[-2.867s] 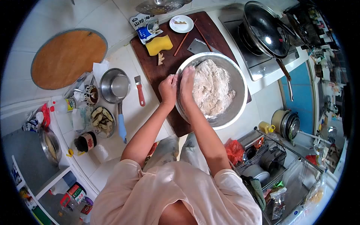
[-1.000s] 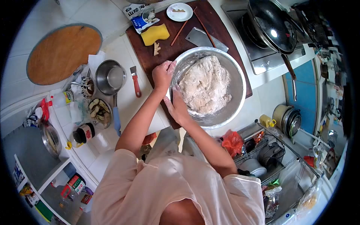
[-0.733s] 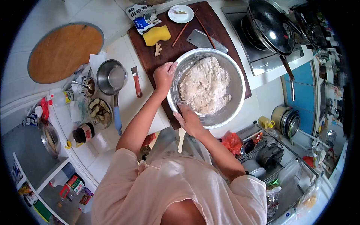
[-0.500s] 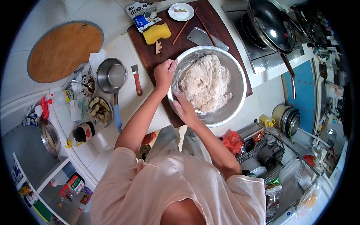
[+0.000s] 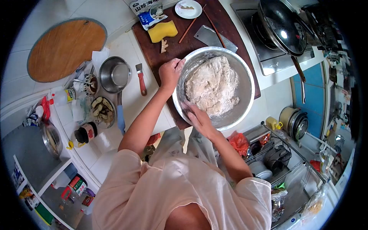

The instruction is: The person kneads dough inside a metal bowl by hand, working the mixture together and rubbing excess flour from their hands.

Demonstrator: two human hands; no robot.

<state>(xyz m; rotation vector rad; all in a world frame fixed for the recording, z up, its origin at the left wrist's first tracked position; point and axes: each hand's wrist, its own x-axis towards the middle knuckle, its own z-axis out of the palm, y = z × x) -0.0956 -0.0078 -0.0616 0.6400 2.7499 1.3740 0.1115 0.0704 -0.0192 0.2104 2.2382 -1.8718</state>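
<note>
A wide metal bowl holds a rough, floury mass of dough. My left hand is closed on the bowl's left rim, with floury fingertips over the edge. My right hand lies at the near-left part of the bowl, its fingers stretched out along the inner wall beside the dough. Flour whitens those fingers, and nothing shows in them. Under the bowl is a dark wooden board.
Behind the bowl lie a cleaver, chopsticks, a small plate, ginger and a yellow sponge. To the left are a red-handled scraper and a saucepan. A wok sits on the stove at right.
My right hand has slid slightly towards me and to the right along the bowl's near wall. My left hand keeps its hold on the rim. The view has shifted a little.
</note>
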